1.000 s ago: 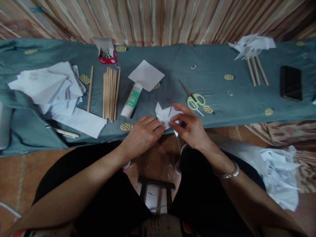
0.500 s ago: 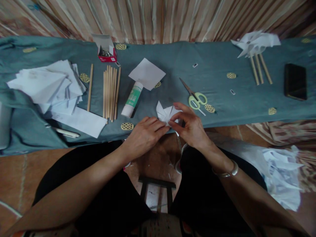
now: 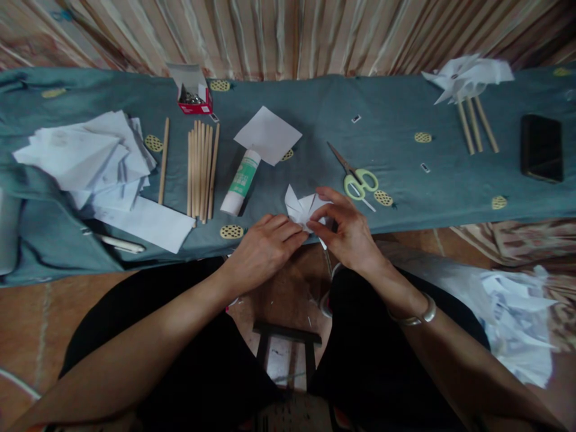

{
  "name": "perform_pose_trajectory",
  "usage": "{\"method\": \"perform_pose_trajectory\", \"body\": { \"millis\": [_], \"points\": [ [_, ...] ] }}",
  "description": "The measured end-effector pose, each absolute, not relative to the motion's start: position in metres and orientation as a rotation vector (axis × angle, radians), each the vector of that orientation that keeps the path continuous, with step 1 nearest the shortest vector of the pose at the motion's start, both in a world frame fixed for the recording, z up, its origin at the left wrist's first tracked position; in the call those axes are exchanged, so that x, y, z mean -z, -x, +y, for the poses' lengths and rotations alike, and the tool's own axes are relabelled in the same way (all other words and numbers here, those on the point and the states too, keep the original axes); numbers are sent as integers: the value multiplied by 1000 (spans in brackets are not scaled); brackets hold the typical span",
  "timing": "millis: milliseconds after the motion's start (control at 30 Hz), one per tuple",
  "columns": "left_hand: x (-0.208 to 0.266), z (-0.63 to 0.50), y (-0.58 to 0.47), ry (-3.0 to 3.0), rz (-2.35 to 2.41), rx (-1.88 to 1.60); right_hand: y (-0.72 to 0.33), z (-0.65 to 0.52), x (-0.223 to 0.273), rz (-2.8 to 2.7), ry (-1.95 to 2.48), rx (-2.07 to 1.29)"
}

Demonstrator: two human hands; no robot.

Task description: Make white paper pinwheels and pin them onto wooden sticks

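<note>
A white paper pinwheel (image 3: 299,206) with folded points lies at the table's near edge, partly covered by both hands. My left hand (image 3: 266,245) presses its closed fingers on the pinwheel's lower left side. From the right, my right hand (image 3: 345,231) pinches at the middle of the folded paper with thumb and fingertips. Green-handled scissors (image 3: 355,174) rest just beyond the right hand. A glue stick (image 3: 242,182) with a green label lies beyond the left hand, its top by a square white sheet (image 3: 269,135).
Several wooden sticks (image 3: 202,171) lie left of the glue, near a stack of paper (image 3: 85,153) and a white pen (image 3: 117,242). A red box (image 3: 195,103) holds small metal pieces. Finished pinwheels (image 3: 468,75) on sticks and a black phone (image 3: 541,148) are at right.
Both hands stay almost still on the pinwheel. The view shifts very slightly; nothing else visibly moves.
</note>
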State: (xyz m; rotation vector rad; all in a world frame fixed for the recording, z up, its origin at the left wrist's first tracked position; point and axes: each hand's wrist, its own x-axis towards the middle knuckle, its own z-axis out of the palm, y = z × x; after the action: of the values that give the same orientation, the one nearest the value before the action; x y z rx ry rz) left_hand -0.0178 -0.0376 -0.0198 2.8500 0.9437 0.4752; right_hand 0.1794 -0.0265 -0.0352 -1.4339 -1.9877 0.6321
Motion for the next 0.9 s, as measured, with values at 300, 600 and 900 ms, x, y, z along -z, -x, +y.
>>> {"method": "perform_pose_trajectory", "body": {
  "millis": [300,600,900],
  "points": [
    [20,-37,17,-2847,938,-496,-179,-25,34,-1940,1434,-692],
    [20,-37,17,-2848,944,-461,-179,-26,38,-1943,1418,-684],
    [21,-38,17,-2852,945,-477,-179,-27,42,-1920,1406,-652]
  ]
}}
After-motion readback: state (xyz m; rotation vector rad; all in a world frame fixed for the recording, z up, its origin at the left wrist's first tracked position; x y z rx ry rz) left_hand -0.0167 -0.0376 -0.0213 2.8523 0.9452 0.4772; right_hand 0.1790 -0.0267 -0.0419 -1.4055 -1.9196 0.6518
